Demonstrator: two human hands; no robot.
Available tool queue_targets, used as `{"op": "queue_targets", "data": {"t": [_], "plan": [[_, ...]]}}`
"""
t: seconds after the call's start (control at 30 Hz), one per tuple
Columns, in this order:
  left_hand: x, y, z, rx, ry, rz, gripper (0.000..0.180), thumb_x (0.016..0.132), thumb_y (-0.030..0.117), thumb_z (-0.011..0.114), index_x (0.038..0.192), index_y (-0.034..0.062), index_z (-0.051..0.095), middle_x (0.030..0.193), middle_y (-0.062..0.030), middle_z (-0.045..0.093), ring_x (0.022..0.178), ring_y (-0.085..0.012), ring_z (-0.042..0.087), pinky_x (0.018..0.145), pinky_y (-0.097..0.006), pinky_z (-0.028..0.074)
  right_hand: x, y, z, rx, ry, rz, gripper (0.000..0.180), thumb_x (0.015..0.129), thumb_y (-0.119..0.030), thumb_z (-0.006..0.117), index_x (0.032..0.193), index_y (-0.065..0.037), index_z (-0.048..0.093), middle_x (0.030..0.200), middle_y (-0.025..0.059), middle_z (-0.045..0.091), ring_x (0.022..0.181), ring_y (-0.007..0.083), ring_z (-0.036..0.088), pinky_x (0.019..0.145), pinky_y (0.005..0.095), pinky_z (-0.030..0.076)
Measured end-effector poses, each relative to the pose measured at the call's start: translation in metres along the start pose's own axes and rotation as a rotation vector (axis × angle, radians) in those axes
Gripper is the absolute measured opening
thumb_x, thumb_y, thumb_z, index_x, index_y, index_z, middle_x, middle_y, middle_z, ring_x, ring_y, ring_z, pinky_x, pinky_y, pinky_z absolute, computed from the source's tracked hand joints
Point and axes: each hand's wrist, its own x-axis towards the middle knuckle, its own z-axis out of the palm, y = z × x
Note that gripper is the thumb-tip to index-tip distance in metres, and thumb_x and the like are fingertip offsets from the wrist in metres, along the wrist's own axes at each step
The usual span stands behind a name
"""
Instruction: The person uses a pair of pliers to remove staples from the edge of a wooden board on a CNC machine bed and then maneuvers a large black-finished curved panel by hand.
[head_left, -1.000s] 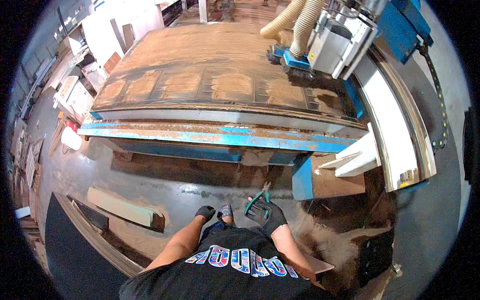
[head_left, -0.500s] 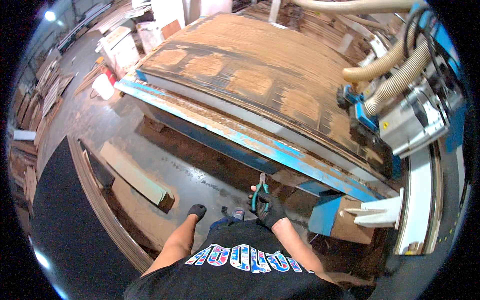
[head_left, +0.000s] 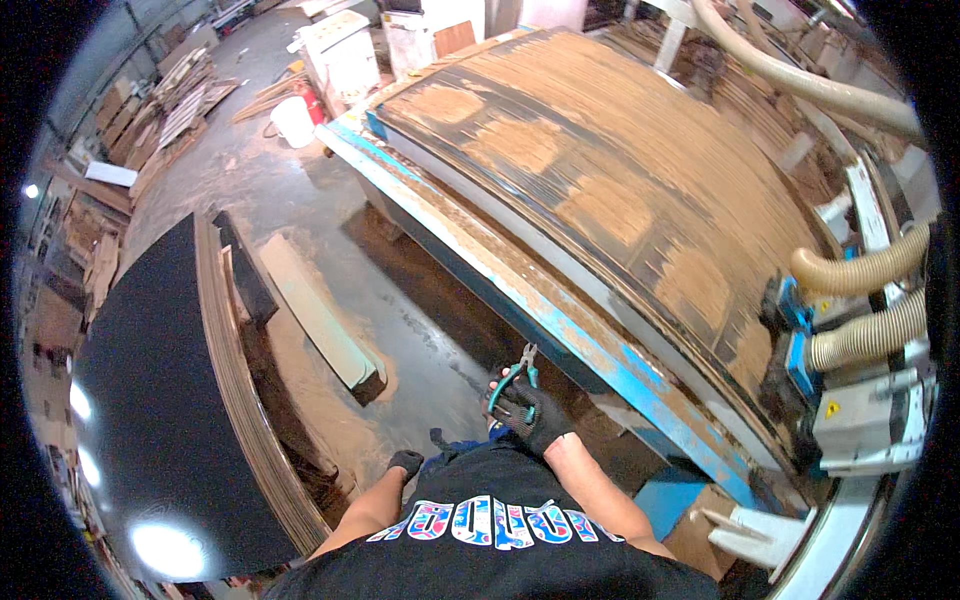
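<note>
Since the earlier frame the view has swung left: the machine bed (head_left: 600, 215) now slants down from upper left to lower right, and more of the stack of black-faced sheets (head_left: 160, 400) shows at the left. The pliers (head_left: 527, 362) remain in the right hand (head_left: 532, 412), in front of the person's body, with the tool's head pointing away toward the bed's blue side rail (head_left: 560, 320). That hand, in a dark glove, is wrapped around the teal handles. The left hand (head_left: 405, 463), also gloved, hangs near the hip with its fingers seemingly curled; it is small and dark here, so I cannot tell how far it is closed or whether it holds anything. Brown dust lies in patches over the bed. A pale board (head_left: 320, 318) lies between the stack and the bed, and a white bucket (head_left: 293, 122) stands beyond.
</note>
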Motion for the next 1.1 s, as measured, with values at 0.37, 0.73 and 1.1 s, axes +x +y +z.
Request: {"op": "queue_targets", "data": {"t": [0.37,0.73,1.1], "plan": [[0.005,0.133,-0.19,-0.113,0.232,0.111,0.036,0.081,0.036,0.054,0.099,0.0081,0.067,0.103,-0.0202,0.062,0.1,-0.0336,0.059,0.087,-0.039,0.045,0.12,-0.06,0.095,0.085,-0.221,0.145,0.019,0.09,-0.017,0.054,0.107,-0.008,0.056,0.109,0.0163,0.059,0.109,0.0326,0.055,0.09,0.0486,0.047],[0.073,0.114,-0.237,-0.092,0.482,0.06,0.04,0.082,0.038,0.045,0.091,0.0054,0.067,0.093,-0.0186,0.065,0.086,-0.0372,0.062,0.077,-0.043,0.047,0.191,-0.071,0.113,0.065,-0.099,0.153,0.016,0.089,-0.021,0.056,0.098,-0.009,0.054,0.099,0.0143,0.058,0.099,0.0345,0.056,0.088,0.0531,0.046],[0.183,0.059,-0.284,0.391,0.088,0.278,0.044,0.084,0.037,0.04,0.102,0.0056,0.065,0.111,-0.0195,0.059,0.106,-0.0339,0.056,0.091,-0.041,0.043,0.225,-0.075,0.143,-0.029,0.204,-0.188,0.012,0.087,-0.02,0.059,0.096,-0.012,0.059,0.091,0.0047,0.06,0.084,0.0205,0.06,0.075,0.0377,0.052]]}}
